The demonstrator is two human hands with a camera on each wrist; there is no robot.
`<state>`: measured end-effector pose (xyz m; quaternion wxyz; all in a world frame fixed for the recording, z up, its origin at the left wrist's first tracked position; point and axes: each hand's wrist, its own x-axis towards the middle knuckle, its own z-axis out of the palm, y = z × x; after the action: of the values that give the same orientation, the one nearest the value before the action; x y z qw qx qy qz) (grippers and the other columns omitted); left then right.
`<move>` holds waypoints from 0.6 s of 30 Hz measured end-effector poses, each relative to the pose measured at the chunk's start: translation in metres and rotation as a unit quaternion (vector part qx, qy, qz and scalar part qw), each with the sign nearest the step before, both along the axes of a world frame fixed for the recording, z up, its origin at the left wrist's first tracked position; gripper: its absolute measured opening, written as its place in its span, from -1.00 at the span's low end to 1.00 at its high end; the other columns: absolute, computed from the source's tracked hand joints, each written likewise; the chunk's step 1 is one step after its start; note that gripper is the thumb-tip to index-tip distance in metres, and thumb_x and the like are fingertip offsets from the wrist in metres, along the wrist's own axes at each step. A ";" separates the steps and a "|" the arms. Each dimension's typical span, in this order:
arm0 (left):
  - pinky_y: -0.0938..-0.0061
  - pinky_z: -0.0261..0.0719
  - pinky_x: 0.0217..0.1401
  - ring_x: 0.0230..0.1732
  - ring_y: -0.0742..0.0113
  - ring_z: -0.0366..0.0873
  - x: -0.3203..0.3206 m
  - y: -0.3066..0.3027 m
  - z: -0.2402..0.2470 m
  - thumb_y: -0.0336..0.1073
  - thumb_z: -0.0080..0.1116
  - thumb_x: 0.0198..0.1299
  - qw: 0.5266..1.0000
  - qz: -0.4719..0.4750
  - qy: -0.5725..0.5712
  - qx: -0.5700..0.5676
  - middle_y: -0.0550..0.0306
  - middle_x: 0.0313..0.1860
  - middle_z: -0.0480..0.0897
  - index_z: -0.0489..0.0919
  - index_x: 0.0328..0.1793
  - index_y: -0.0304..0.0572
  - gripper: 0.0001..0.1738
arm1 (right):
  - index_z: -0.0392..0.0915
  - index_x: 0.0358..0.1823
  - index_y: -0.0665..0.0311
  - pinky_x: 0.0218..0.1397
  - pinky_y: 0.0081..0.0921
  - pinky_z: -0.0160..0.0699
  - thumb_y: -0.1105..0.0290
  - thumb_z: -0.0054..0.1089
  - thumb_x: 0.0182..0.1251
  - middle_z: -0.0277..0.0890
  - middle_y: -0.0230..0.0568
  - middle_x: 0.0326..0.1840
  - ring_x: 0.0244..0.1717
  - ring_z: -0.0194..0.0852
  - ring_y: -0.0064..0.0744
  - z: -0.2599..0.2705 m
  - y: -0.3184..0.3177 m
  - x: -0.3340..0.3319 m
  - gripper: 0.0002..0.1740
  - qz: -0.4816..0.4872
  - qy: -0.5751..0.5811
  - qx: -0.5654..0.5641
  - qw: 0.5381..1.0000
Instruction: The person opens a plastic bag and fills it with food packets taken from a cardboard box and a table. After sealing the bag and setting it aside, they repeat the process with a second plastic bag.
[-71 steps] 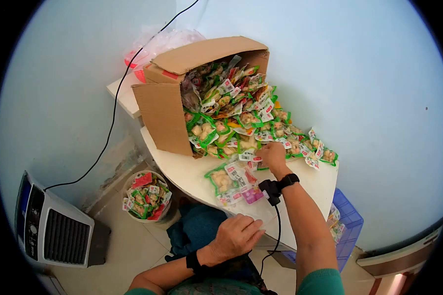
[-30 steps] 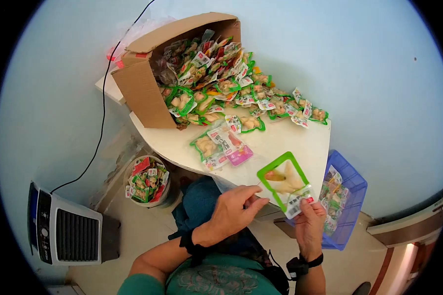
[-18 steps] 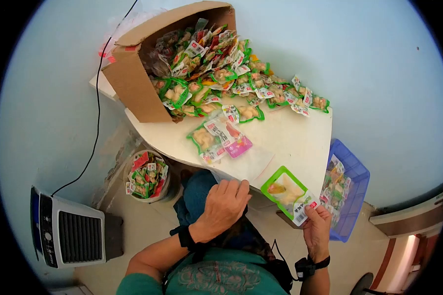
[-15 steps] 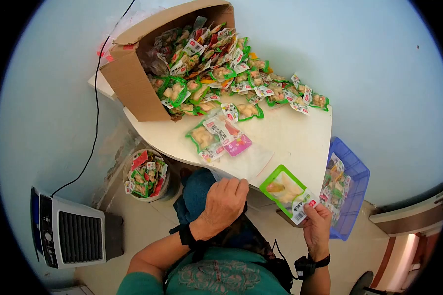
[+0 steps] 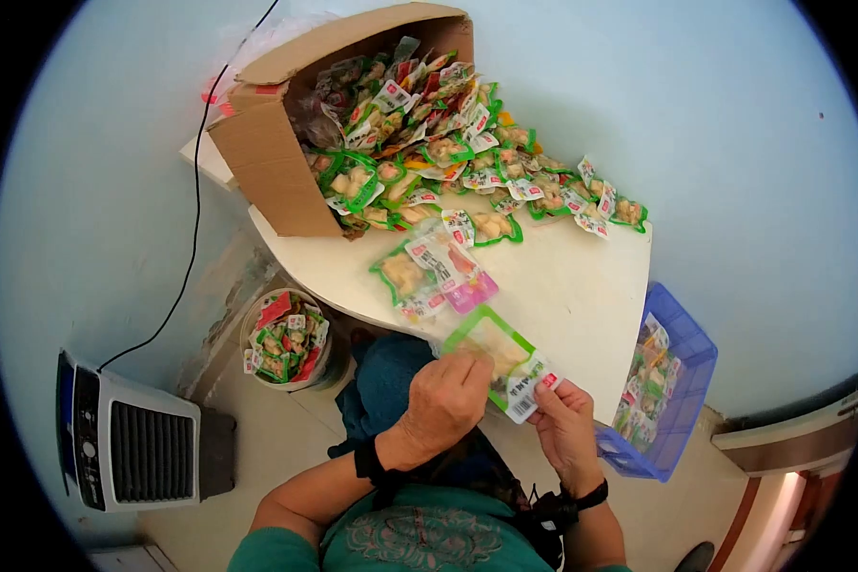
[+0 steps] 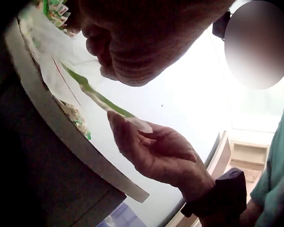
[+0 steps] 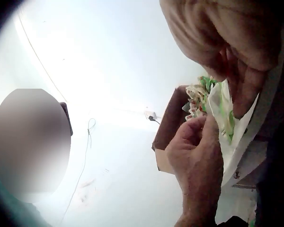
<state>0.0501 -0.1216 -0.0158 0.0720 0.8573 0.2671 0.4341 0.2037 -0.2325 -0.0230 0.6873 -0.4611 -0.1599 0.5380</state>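
Observation:
In the head view my right hand [image 5: 567,429] pinches a green-edged food packet [image 5: 491,348] by its white label end. Pale pieces show through its clear front. My left hand [image 5: 443,400], fingers curled, overlaps the packet's near left edge and grips the edge of a clear plastic bag [image 6: 57,52], which shows in the left wrist view; its fingertips are partly hidden. On the white table, just beyond the hands, lie a pale food packet [image 5: 402,274] and a pink-and-white packet [image 5: 453,272], seemingly inside the clear bag.
A cardboard box [image 5: 272,157] lies on its side, food packets [image 5: 448,153] spilling across the white table [image 5: 582,305]. A bucket of packets [image 5: 286,343] stands left on the floor, a blue crate [image 5: 682,381] at right. An air cooler [image 5: 148,448] stands far left.
My right hand took a green-edged packet from the pile, drew it back to the right, then carried it left to my left hand. My left hand stayed near the table's front edge.

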 end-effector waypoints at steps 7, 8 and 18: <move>0.37 0.42 -0.41 -0.42 0.16 0.47 -0.007 0.003 0.014 -0.50 0.25 -0.03 0.997 0.051 0.032 0.057 0.13 -0.45 0.43 0.58 -0.24 -0.16 -0.81 | 0.58 0.05 0.48 -0.01 -0.41 0.73 0.46 0.07 0.52 0.68 -0.15 -0.05 -0.14 0.69 -0.43 0.010 0.027 -0.003 -0.76 -0.028 -0.034 0.021 0.999; 0.38 0.41 -0.40 -0.41 0.16 0.47 -0.007 0.005 0.014 -0.50 0.25 -0.03 0.996 0.059 0.029 0.063 0.13 -0.44 0.42 0.58 -0.24 -0.16 -0.81 | 0.57 0.06 0.50 0.02 -0.39 0.72 0.46 0.08 0.51 0.68 -0.12 -0.03 -0.11 0.69 -0.41 0.011 0.025 -0.001 -0.75 -0.041 -0.041 0.023 0.998; 0.33 0.47 -0.46 -0.48 0.15 0.48 -0.003 0.000 -0.001 -0.48 0.29 0.06 1.000 0.027 0.009 0.006 0.12 -0.51 0.39 0.58 -0.22 -0.20 -0.84 | 0.53 0.11 0.52 0.14 -0.33 0.69 0.45 0.04 0.54 0.65 -0.07 0.06 0.00 0.67 -0.34 0.005 0.016 0.001 -0.72 -0.064 0.026 0.054 0.996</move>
<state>0.0469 -0.1219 -0.0168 0.0531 0.8543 0.2879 0.4295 0.2051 -0.2170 -0.0179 0.7481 -0.4191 -0.1408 0.4948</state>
